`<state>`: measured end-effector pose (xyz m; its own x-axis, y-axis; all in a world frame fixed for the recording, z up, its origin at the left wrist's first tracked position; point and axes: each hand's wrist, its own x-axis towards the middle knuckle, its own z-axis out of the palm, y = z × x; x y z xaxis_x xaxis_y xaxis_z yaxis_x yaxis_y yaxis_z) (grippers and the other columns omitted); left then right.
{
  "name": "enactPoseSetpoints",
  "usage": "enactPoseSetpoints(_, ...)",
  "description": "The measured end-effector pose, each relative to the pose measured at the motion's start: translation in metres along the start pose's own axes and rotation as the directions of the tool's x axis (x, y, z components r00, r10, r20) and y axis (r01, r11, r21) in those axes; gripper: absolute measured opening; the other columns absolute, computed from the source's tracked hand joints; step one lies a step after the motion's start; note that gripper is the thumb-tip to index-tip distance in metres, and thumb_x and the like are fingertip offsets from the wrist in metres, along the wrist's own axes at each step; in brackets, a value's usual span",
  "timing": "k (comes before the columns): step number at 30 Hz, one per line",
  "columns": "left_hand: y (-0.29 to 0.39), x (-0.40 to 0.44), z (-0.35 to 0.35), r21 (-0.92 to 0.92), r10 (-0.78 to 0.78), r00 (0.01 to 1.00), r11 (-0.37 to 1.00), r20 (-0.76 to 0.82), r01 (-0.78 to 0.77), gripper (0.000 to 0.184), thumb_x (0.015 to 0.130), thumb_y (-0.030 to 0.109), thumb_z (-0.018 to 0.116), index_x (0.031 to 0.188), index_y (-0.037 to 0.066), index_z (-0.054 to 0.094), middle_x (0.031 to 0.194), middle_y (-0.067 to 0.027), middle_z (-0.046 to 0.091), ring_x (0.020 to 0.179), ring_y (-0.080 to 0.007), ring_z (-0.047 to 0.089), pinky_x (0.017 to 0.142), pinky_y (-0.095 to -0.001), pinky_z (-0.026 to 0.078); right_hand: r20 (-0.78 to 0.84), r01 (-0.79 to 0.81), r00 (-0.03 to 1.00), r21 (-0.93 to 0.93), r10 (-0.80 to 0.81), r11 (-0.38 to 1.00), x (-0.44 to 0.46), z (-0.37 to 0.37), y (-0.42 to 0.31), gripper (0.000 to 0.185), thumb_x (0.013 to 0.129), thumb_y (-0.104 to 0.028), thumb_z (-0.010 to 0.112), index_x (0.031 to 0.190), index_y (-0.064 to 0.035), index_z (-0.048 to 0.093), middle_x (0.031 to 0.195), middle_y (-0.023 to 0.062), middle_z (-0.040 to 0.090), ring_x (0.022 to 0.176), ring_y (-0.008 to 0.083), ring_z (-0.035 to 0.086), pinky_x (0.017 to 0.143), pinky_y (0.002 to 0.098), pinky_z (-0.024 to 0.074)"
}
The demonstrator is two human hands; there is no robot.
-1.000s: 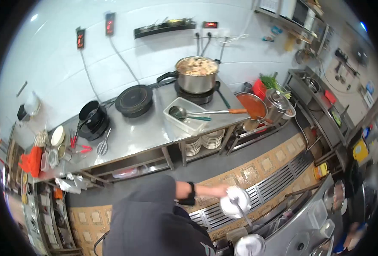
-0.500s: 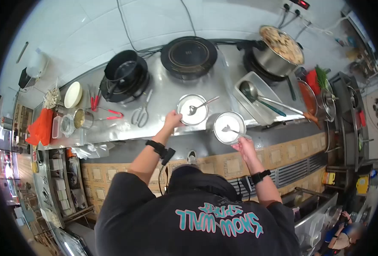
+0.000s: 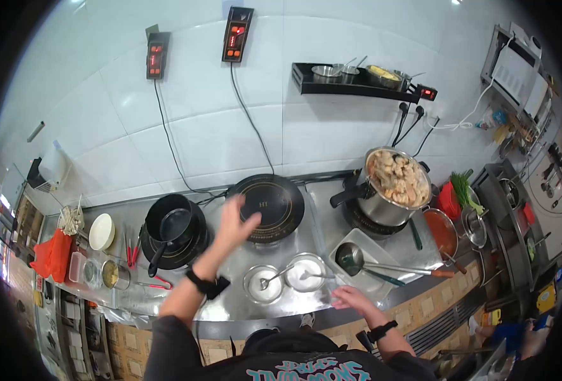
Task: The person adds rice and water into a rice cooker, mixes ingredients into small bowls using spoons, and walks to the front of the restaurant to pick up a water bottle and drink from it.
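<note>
My left hand (image 3: 235,223) is raised over the counter with fingers apart, near the left edge of the round black cooktop (image 3: 265,206), and holds nothing. Two metal bowls of white powder with spoons in them stand side by side at the counter's front, the left bowl (image 3: 255,294) touching or nearly touching the right bowl (image 3: 306,281). Just right of the bowls is my right hand (image 3: 352,298), empty, its fingers apart, close to the front of the plastic tray (image 3: 382,287).
Black pans (image 3: 173,225) sit on the left burner. A full pot of pale chunks (image 3: 389,206) stands behind the tray. Farther right is a pot of red liquid (image 3: 441,232). A black shelf (image 3: 357,89) with small containers is on the wall. Part of another person (image 3: 515,336) shows at the right.
Both metal bowls now rest on the counter, let go. My left hand has moved up toward the cooktop, and my right hand has come away from its bowl. The view has tilted up.
</note>
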<state>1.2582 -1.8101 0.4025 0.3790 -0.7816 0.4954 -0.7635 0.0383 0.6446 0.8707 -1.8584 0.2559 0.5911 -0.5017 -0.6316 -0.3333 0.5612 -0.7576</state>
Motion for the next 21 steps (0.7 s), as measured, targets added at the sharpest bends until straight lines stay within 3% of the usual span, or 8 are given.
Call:
enactPoseSetpoints(3,0.077,0.144,-0.001,-0.078,0.220,0.974,0.972,-0.052,-0.223,0.057,0.074,0.029,0.067,0.113,-0.003,0.040,0.110,-0.0226,0.051,0.105,-0.0330,0.050,0.087,-0.0384,0.040,0.070,0.060,0.996,-0.013,-0.059,0.998,-0.024,-0.025,-0.021,0.034,0.085,-0.028,0.057,0.105,-0.0009,0.052,0.093,0.0075,0.059,0.082,0.0162,0.061,0.071,0.0272,0.0507)
enactPoseSetpoints(5,0.126,0.228,0.013,-0.027,0.288,0.949,0.956,-0.126,-0.294,0.069,0.070,0.036,0.069,0.116,-0.004,0.037,0.103,-0.0226,0.056,0.098,-0.0354,0.054,0.084,-0.0375,0.043,0.101,0.105,0.990,-0.027,-0.102,0.994,-0.039,-0.038,-0.028,0.030,0.086,-0.024,0.055,0.106,-0.0011,0.052,0.094,0.0072,0.060,0.083,0.0150,0.060,0.073,0.0262,0.0494)
enactPoseSetpoints(9,0.161,0.343,0.069,0.249,0.163,0.985,0.958,-0.049,-0.146,0.086,0.059,0.040,0.074,0.122,-0.002,0.032,0.095,-0.0248,0.058,0.092,-0.0369,0.056,0.079,-0.0383,0.046,0.141,0.224,0.966,-0.047,-0.216,0.973,-0.049,-0.066,-0.022,0.025,0.086,-0.016,0.055,0.106,-0.0013,0.054,0.095,0.0073,0.061,0.085,0.0128,0.060,0.075,0.0244,0.0475)
enactPoseSetpoints(10,0.167,0.356,0.080,0.348,0.138,0.990,0.930,-0.029,-0.119,0.089,0.057,0.039,0.075,0.123,-0.002,0.031,0.094,-0.0252,0.058,0.091,-0.0371,0.057,0.078,-0.0385,0.047,0.153,0.247,0.959,-0.040,-0.238,0.968,-0.051,-0.073,-0.020,0.024,0.086,-0.014,0.055,0.106,-0.0011,0.054,0.095,0.0070,0.061,0.085,0.0120,0.059,0.075,0.0238,0.0471)
enactPoseSetpoints(13,0.169,0.378,0.093,0.339,0.037,0.992,0.938,0.124,-0.077,0.093,0.056,0.034,0.076,0.125,-0.002,0.025,0.105,-0.0305,0.052,0.097,-0.0375,0.054,0.083,-0.0393,0.044,0.120,0.252,0.961,-0.026,-0.247,0.967,-0.059,-0.091,-0.017,0.024,0.086,-0.011,0.055,0.107,-0.0005,0.053,0.097,0.0063,0.060,0.086,0.0116,0.059,0.075,0.0234,0.0468)
enactPoseSetpoints(16,0.164,0.373,0.101,0.402,0.035,0.999,0.915,0.007,-0.035,0.094,0.056,0.029,0.075,0.126,-0.002,0.020,0.106,-0.0323,0.051,0.098,-0.0372,0.054,0.084,-0.0380,0.044,0.074,0.225,0.972,-0.038,-0.222,0.974,-0.058,-0.102,-0.010,0.026,0.084,-0.013,0.058,0.107,-0.0021,0.054,0.092,0.0063,0.061,0.086,0.0117,0.058,0.077,0.0238,0.0448)
enactPoseSetpoints(17,0.162,0.370,0.101,0.385,0.006,0.999,0.923,-0.051,0.014,0.096,0.057,0.028,0.075,0.127,-0.001,0.016,0.107,-0.0317,0.048,0.098,-0.0358,0.052,0.084,-0.0359,0.043,0.078,0.233,0.970,-0.038,-0.230,0.972,-0.057,-0.103,-0.012,0.025,0.084,-0.012,0.056,0.107,-0.0010,0.054,0.095,0.0064,0.061,0.087,0.0121,0.059,0.076,0.0239,0.0459)
enactPoseSetpoints(21,0.152,0.371,0.097,0.107,-0.052,0.997,0.993,0.059,0.046,0.090,0.059,0.025,0.074,0.123,-0.002,0.017,0.104,-0.0264,0.048,0.096,-0.0316,0.052,0.084,-0.0337,0.043,0.108,0.245,0.965,-0.052,-0.238,0.968,-0.049,-0.099,-0.030,0.023,0.085,-0.010,0.055,0.105,0.0003,0.054,0.096,0.0070,0.061,0.088,0.0127,0.059,0.076,0.0242,0.0470)
